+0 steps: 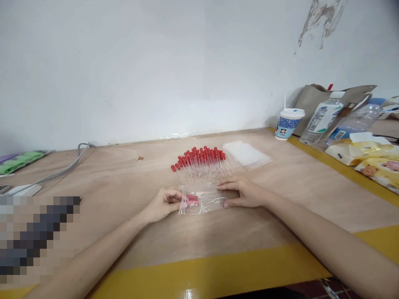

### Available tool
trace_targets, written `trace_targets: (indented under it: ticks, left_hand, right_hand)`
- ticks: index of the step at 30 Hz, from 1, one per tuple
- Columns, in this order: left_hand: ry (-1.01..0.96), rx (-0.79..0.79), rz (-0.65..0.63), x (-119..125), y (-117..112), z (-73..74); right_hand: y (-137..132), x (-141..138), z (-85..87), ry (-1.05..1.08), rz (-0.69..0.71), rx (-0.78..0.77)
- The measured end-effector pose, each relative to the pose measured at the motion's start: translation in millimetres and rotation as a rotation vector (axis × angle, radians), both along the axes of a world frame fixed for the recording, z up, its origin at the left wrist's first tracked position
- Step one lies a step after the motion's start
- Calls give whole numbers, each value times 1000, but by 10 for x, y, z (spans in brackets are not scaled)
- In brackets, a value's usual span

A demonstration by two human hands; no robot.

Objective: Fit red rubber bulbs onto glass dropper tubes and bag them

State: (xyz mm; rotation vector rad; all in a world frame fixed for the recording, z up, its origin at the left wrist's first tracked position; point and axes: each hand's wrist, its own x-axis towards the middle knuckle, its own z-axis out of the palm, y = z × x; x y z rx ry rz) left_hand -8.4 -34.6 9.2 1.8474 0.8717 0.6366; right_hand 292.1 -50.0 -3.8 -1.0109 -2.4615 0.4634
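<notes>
A clear plastic bag [210, 202] lies flat on the table between my hands. Red rubber bulbs of droppers [192, 199] show inside its left end. My left hand [163, 204] grips that left end, thumb below and fingers above; what its curled fingers cover is hidden. At the right end, my right hand [245, 193] rests with thumb and fingers apart, fingertips touching the bag's edge. Just beyond the bag, several clear droppers [202, 160] with red bulbs lie in a fanned row, bulbs toward the wall.
Flat clear bags [247, 154] lie stacked right of the droppers. Farther right stand a paper cup [289, 123] with a straw, a water bottle [322, 118] and tissue packs [358, 150]. A grey cable [67, 168] and a green item [23, 161] are at left. Yellow tape [187, 270] edges the table.
</notes>
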Motion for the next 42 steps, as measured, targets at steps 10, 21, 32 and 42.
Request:
trace_targets:
  ticks: [10, 21, 32, 42]
  left_hand:
    - [52, 29, 122, -18, 14, -109]
    - [-10, 38, 324, -112, 144, -56]
    - [300, 58, 756, -125, 1140, 110]
    - [-24, -37, 674, -476, 962, 106]
  right_hand:
    - [-14, -10, 31, -11, -14, -10]
    - [-9, -18, 26, -29, -19, 5]
    - [-8, -8, 15, 2, -5, -26]
    - [-9, -15, 19, -6, -6, -27]
